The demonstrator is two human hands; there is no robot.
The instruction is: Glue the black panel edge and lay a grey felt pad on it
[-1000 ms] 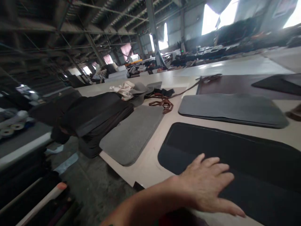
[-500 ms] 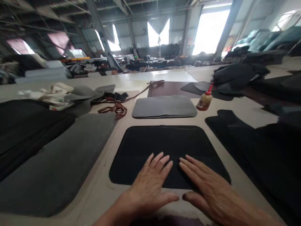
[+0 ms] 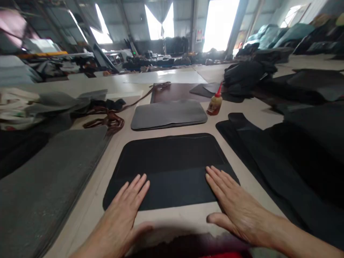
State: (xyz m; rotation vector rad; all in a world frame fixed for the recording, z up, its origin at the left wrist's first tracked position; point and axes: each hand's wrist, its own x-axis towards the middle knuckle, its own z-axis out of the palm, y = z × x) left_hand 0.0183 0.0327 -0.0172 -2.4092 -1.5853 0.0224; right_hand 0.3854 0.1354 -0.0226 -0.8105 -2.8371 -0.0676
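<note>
The long pale worktable [image 3: 172, 77] is covered with cut pieces. At its near edge a black rounded-corner felt panel [image 3: 172, 165] lies flat. The left hand [image 3: 120, 222] and right hand [image 3: 236, 208] are pressed on its near corners, fingers flat and grasping nothing. Half a second ago both were held together at mid-panel; they have since been spread apart, which suggests smoothing outward.
</note>
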